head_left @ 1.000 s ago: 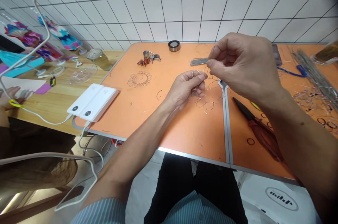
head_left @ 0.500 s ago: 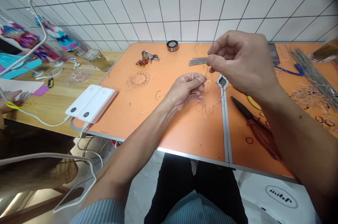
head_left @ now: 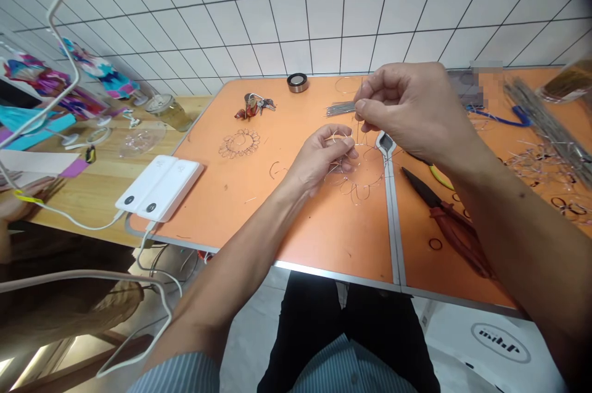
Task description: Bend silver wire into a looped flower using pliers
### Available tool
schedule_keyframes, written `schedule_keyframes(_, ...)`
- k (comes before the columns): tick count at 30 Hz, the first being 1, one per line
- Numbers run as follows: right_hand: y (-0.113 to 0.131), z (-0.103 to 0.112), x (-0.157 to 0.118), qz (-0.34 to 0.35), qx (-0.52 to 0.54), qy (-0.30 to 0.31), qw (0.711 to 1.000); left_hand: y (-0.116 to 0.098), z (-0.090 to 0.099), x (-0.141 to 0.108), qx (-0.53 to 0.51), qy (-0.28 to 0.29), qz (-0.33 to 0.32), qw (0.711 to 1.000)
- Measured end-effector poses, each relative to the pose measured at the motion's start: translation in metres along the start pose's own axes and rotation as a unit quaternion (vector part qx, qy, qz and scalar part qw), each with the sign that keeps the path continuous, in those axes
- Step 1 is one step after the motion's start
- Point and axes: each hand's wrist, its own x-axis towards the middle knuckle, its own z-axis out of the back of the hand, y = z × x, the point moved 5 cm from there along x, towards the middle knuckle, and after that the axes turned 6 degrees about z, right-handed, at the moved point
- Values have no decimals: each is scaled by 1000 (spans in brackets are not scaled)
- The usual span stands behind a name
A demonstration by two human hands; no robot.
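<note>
My left hand [head_left: 326,155] pinches a ring of thin wire bent into petal-like loops [head_left: 359,189], held just above the orange table. Up and to the right, my right hand [head_left: 398,100] has thumb and forefinger pressed together on a thin wire [head_left: 358,132] that runs down toward the loops. Exactly where that wire meets the ring is too fine to make out. Behind my right hand's fingertips lies a bundle of straight wires [head_left: 340,108]. A similar looped wire ring [head_left: 239,144] rests on the table to the left.
Red-handled pliers [head_left: 444,214] lie right of the table's metal seam [head_left: 392,220]. Wire scraps [head_left: 539,165] and long wires [head_left: 550,124] fill the far right. Keys [head_left: 261,104] and a tape roll [head_left: 297,82] sit behind; white power banks [head_left: 160,188] stand left, near another person's hand [head_left: 28,198].
My right hand has dropped slightly and shifted a little left, still pinching the wire. My left hand keeps its hold on the looped ring. The whole view has shifted slightly.
</note>
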Motion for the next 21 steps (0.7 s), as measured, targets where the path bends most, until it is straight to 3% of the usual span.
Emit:
schedule_keyframes(10, -4, -4, -2, -21, -2, 19, 1000, -9, 2, -3, 74, -27, -106, 991)
schedule_keyframes(21, -4, -4, -5, -67, -5, 26, 997, -4, 1, 3, 96, -27, -98, 990)
